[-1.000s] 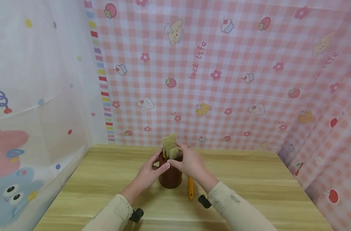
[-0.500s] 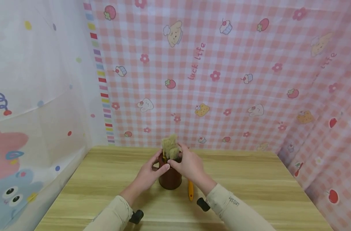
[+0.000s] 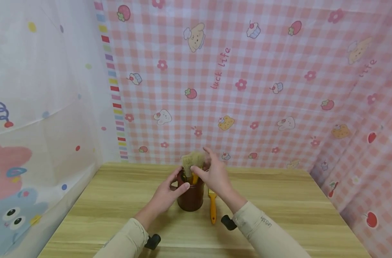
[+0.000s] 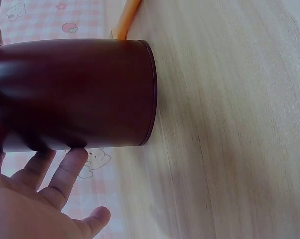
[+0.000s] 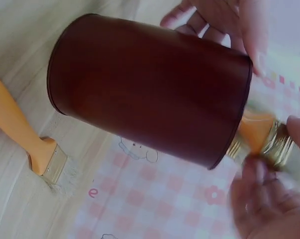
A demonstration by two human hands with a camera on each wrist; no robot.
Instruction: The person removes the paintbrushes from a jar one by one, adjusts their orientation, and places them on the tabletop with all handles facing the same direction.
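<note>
A dark reddish-brown cylindrical holder [image 3: 190,197] stands upright on the table, with several paintbrushes in it, bristles up. My left hand [image 3: 168,187] grips the holder near its rim from the left; in the left wrist view its fingers [image 4: 65,177] lie against the smooth side. My right hand [image 3: 216,175] is over the opening and pinches a paintbrush [image 5: 259,130] around its gold metal band, thumb on one side and fingers on the other. Part of this brush's orange handle shows above the rim. Its bristles and my right fingers are blurred in the right wrist view.
Another orange-handled paintbrush [image 3: 213,209] lies on the wooden table [image 3: 273,211] just right of the holder, pale bristles pointing away from me. Behind the table hangs a pink checked cloth [image 3: 263,107], and a white patterned cloth [image 3: 54,136] covers the left side.
My right hand has moved up from the rim, with its index finger now raised. The pinched brush has risen, showing its orange handle. My left hand and the holder stay in place.
</note>
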